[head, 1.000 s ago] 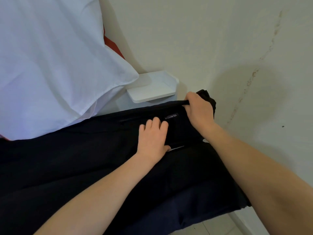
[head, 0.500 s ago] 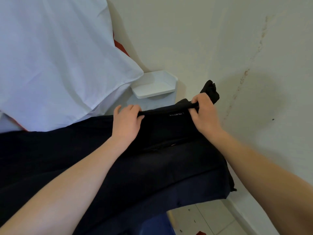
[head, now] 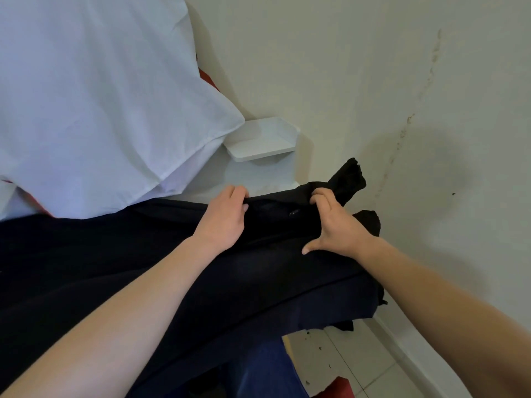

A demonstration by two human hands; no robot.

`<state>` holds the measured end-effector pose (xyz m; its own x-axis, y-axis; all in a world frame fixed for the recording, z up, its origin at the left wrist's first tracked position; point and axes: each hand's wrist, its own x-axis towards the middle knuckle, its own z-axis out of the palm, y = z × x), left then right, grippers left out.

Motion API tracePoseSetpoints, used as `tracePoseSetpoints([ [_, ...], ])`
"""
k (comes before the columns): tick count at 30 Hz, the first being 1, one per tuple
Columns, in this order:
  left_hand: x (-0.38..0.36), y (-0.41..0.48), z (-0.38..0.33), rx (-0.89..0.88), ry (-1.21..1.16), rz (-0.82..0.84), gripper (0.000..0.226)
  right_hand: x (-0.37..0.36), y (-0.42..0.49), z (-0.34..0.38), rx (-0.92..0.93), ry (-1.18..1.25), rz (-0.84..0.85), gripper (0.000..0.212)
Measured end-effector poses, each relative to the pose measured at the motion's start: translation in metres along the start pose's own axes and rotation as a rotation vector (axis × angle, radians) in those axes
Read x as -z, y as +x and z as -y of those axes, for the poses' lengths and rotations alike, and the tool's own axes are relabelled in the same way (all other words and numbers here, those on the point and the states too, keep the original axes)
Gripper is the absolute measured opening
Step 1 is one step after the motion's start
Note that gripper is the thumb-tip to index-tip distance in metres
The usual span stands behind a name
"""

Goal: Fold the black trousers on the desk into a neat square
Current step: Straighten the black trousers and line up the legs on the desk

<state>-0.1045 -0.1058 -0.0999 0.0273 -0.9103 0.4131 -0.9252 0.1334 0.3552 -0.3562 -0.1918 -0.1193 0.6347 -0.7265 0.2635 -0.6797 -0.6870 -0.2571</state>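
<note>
Head view:
- The black trousers [head: 143,268] lie spread across the surface in front of the person and cover it from the left edge of the picture to the right-hand wall [head: 402,96]. Their near edge hangs over the tiled floor [head: 344,366].
- Left hand [head: 222,222]: fingers curled over the far edge of the trousers, thumb on the near side. It grips a fold of that edge.
- Right hand [head: 336,225]: fingers curled tightly round bunched fabric at the same far edge, close to the wall. The thumb is stretched out flat on the cloth, towards the person.
- A loose black end sticks up just beyond the right hand.
- A white cloth [head: 100,96] overlaps the trousers' far left part.
- A white corner shelf [head: 264,139] sits behind the hands, against the wall.
</note>
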Motion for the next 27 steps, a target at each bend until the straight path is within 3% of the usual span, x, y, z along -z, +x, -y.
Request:
tracePoseSetpoints([
  [5, -0.002, -0.013, -0.003, 0.021, 0.127, 0.173, 0.068, -0.003, 0.002, 0.005, -0.008, -0.029, -0.055, 0.111],
  [7, -0.007, -0.021, -0.006, -0.011, 0.259, 0.288, 0.081, -0.004, 0.002, 0.005, -0.004, -0.032, -0.064, 0.109],
  [10, -0.014, -0.023, -0.005, 0.009, 0.304, 0.335, 0.082, -0.006, 0.005, 0.003, -0.011, -0.040, -0.072, 0.110],
  [27, -0.026, 0.041, 0.029, 0.114, 0.529, 0.180, 0.059, -0.037, 0.086, 0.003, -0.122, -0.132, -0.161, 0.098],
])
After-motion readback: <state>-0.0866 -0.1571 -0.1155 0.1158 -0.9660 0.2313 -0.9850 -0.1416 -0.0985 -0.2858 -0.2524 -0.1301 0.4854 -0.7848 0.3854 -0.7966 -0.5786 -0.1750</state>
